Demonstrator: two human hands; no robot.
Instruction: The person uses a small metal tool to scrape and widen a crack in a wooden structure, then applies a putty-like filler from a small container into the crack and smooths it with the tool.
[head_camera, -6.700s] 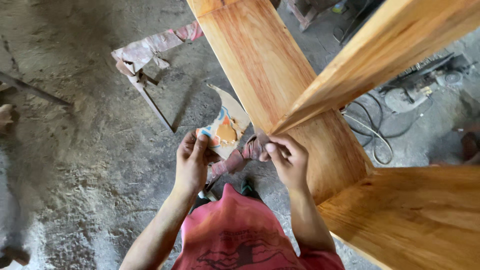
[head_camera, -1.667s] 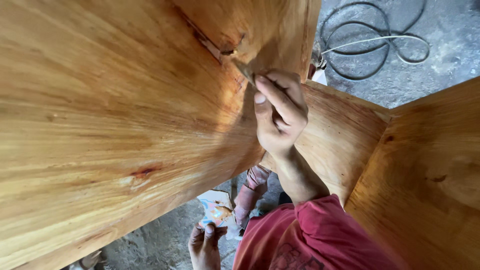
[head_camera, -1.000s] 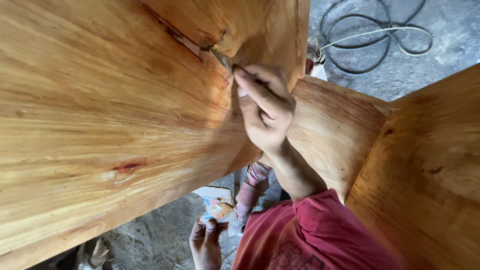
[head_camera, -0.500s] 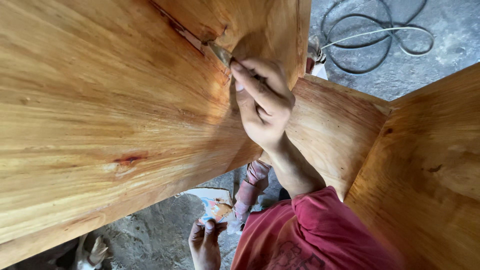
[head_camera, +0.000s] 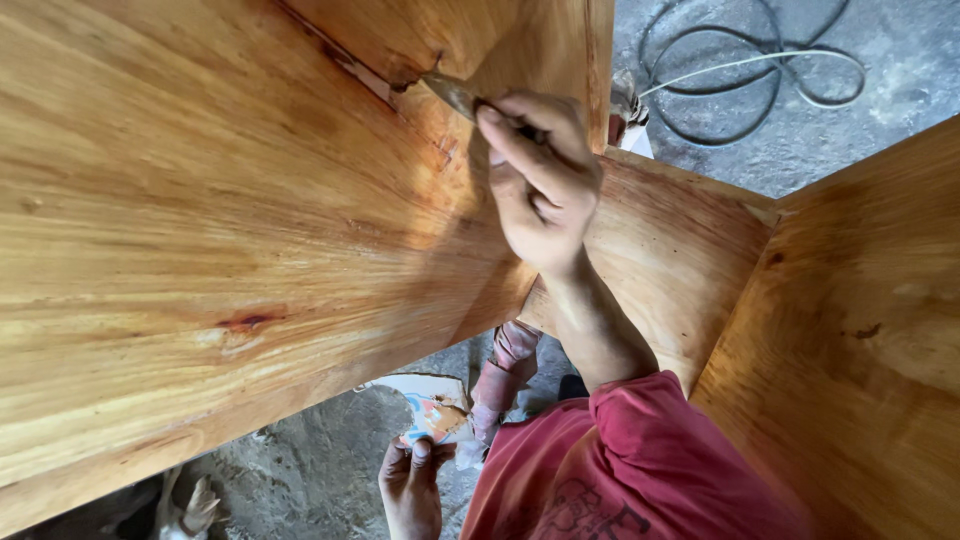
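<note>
Right hand (head_camera: 540, 185) clenched around a small blade (head_camera: 452, 93), forefinger laid along its back; blade tip sits in the seam (head_camera: 340, 62) where two varnished wooden boards (head_camera: 220, 230) meet, pale filler showing along the joint; red sleeve (head_camera: 640, 460) covers the arm below the wrist. Left hand (head_camera: 412, 485) low, near the floor, grasping a piece of card (head_camera: 432, 410) smeared orange and blue; another wooden panel (head_camera: 860, 330) stands at right; concrete floor (head_camera: 900, 60) beyond carries a coiled cable (head_camera: 760, 70), well apart from both hands.
</note>
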